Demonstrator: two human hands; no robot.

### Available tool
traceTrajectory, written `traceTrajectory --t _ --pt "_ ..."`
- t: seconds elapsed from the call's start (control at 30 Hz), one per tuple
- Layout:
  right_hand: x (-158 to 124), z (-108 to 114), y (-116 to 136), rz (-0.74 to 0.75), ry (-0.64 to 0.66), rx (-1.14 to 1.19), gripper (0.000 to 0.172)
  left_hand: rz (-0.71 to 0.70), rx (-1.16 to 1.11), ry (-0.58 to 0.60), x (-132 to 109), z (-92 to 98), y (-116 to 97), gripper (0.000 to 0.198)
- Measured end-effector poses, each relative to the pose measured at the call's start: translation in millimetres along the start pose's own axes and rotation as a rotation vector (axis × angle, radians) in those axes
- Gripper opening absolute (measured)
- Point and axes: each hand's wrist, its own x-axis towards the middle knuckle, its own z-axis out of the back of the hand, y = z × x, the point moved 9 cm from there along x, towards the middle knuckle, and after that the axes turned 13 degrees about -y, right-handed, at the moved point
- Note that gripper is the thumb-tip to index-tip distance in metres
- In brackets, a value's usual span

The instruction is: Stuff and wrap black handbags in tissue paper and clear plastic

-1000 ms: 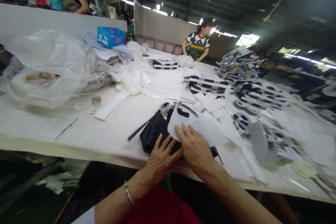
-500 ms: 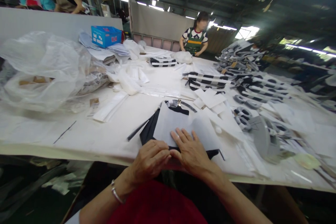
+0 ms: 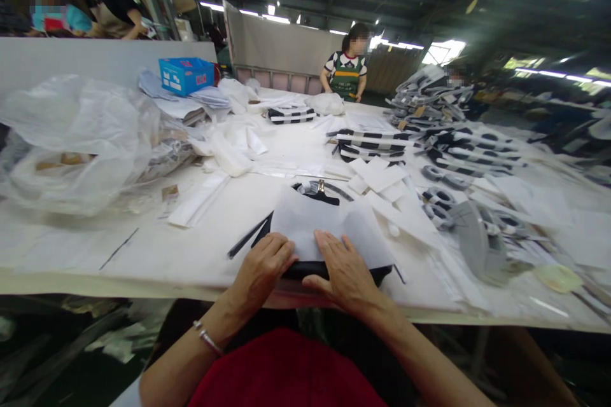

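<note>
A flat black piece with a metal clasp (image 3: 321,187), which looks like a bag, lies at the table's near edge. A white sheet (image 3: 298,219) covers most of it, leaving black borders (image 3: 312,270) showing. A curved grey-and-black strap (image 3: 344,193) sits behind it. My left hand (image 3: 267,261) has its fingers bent together over the sheet's left front edge; its thumb is hidden. Flat on the sheet's front middle rests my right hand (image 3: 341,264), fingers stretched out and thumb apart along the black border.
White paper pieces (image 3: 382,181) and striped black-and-white bundles (image 3: 372,140) lie behind and right. A grey roll (image 3: 477,245) stands at right. Clear plastic bags (image 3: 86,146) and a blue box (image 3: 186,76) are at left. Across the table stands a person (image 3: 347,70).
My left hand has moved left, away from my right hand, and the two no longer meet. The white sheet now spreads further left over the black piece.
</note>
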Motion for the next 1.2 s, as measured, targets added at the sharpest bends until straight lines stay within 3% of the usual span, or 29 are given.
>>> traceTrajectory --t 0.3,0.53,0.63,0.73,0.9,1.03,1.13,1.2 --pt "-1.9 14.5 -2.9 -0.013 -0.171 -0.024 0.08 -0.004 -0.058 -0.087 -8.2 4.1 5.9 0.011" --pt "-4.5 16.2 -5.0 -0.041 -0.166 0.008 0.072 -0.022 -0.028 -0.158 -9.8 8.1 12.1 0.021" --pt "-6.8 13.2 -3.1 -0.026 -0.15 0.009 0.068 -0.023 0.075 -0.131 -7.5 9.1 12.6 0.025" --pt "-10.9 7.1 -0.5 -0.005 -0.145 -0.006 0.067 -0.061 0.198 0.001 2.3 5.4 5.4 0.024" --pt "-17.7 -3.7 4.2 0.033 -0.149 -0.061 0.068 -0.091 0.25 0.252 33.5 -16.4 -16.9 0.019" --pt "-22.6 -11.0 5.0 0.044 -0.143 -0.092 0.07 -0.09 0.016 0.37 36.0 -53.8 -31.6 0.014" --pt "-24.8 -17.1 2.8 0.033 -0.123 -0.076 0.076 0.018 -0.188 0.361 21.3 -75.3 -22.2 0.031" --pt "-23.6 -17.6 1.2 0.02 -0.101 -0.035 0.077 0.083 -0.249 0.293 12.6 -79.4 -10.9 0.037"
